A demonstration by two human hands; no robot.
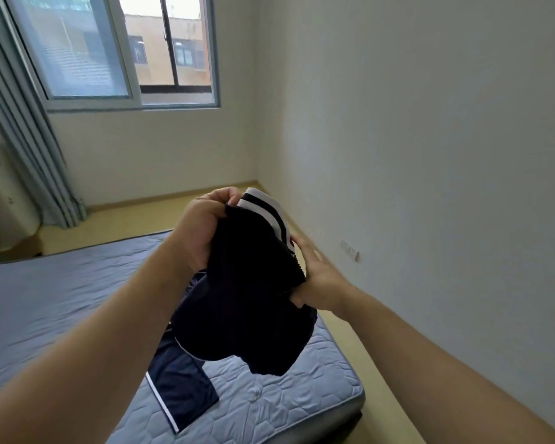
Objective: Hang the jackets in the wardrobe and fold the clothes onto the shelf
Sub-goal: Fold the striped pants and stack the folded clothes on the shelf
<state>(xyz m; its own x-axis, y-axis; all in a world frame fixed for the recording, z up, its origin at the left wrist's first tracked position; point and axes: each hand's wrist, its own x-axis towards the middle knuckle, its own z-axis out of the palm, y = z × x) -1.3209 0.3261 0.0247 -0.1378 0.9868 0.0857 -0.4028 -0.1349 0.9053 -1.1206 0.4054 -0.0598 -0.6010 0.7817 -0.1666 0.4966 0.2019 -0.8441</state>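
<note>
Two hands hold one dark navy garment (241, 302) up in the air above the bed (61, 293). Your left hand (202, 225) grips the upper edge of the cloth, fingers curled and pinching the fabric near the top. Your right hand (318, 274) sits lower and to the right; its thumb hooks into the cloth from below while its fingers (305, 248) lie fairly straight along the far side of the garment. Both hands are clamped on the same piece, close together, with the bunched fabric between them.

A white-striped ribbed band (266, 209) on the garment shows at the top, running from beside your left hand down toward your right fingers. The rest of the garment hangs loose below the hands, its lower edge clear of the mattress. What kind of garment it is cannot be told from the bunched shape.

A second dark garment with a white side stripe (180, 392) lies flat on the bed below the held one, partly hidden behind it. The bed has a grey-blue quilted mattress surface.

The window (125, 49) sits in the far wall, a grey curtain (26, 149) hangs at its left, and a wall socket (350, 249) is on the right wall near the floor (125, 219).
</note>
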